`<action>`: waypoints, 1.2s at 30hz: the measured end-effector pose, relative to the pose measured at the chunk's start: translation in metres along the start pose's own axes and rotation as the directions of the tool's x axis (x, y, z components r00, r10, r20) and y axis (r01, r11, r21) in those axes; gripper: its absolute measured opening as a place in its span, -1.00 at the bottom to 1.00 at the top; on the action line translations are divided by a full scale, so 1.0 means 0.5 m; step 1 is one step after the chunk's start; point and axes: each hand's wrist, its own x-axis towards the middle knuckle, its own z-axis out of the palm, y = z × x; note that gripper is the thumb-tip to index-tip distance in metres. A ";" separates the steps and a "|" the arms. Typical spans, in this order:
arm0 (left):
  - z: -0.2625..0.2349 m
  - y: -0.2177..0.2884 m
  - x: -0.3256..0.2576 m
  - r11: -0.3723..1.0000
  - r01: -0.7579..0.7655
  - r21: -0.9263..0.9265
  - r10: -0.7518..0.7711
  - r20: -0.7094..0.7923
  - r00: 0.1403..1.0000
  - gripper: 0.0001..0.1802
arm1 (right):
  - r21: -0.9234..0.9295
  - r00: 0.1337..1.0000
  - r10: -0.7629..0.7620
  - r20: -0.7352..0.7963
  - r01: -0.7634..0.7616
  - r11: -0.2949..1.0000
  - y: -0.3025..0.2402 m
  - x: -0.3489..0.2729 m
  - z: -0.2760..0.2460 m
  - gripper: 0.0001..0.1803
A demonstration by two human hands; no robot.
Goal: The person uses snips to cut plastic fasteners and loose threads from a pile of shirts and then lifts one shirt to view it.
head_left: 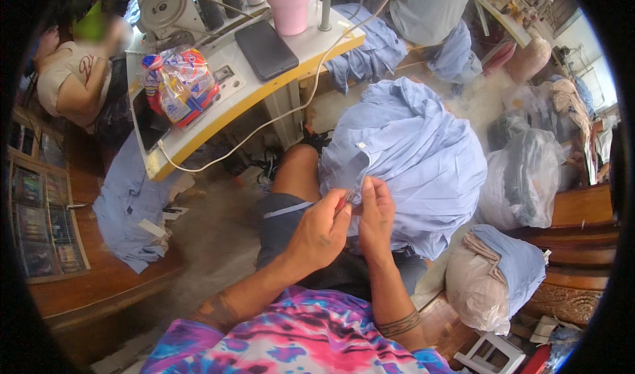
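Fingers of both hands pinching blue shirt (423, 156), colourful snack bag (180, 83) on table (218, 113).

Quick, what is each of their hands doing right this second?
Left hand: closed, pinching a small red tool against the light blue shirt.
Right hand: closed, gripping a fold of that shirt.
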 end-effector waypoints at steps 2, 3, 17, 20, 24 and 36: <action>-0.001 0.002 -0.002 0.999 0.024 0.036 -0.025 0.006 1.000 -0.70 | 0.008 1.000 -0.011 -0.006 0.011 1.000 0.005 0.005 0.001 -0.76; -0.001 0.002 -0.004 0.999 0.023 0.048 -0.022 -0.006 1.000 -0.70 | 0.008 1.000 -0.014 -0.008 0.014 1.000 0.008 0.005 0.002 -0.76; 0.019 0.003 -0.016 0.994 0.067 0.091 -0.058 -0.098 0.993 -0.64 | 0.006 0.996 -0.084 -0.042 0.085 0.996 0.012 -0.012 0.021 -0.80; 0.029 -0.027 -0.011 0.991 -0.044 0.130 0.064 -0.149 0.987 -0.64 | 0.044 0.994 -0.106 -0.039 0.107 0.993 0.021 -0.018 0.022 -0.82; 0.029 0.008 -0.002 0.948 0.168 -0.271 -0.186 -0.038 0.982 -0.64 | 0.055 0.992 -0.123 0.005 0.123 0.991 0.017 -0.021 0.014 -0.82; 0.029 -0.005 0.039 0.415 0.412 -0.811 -0.438 0.219 0.872 -0.80 | -0.301 0.958 -0.245 0.147 0.279 0.912 -0.020 -0.015 -0.010 -0.81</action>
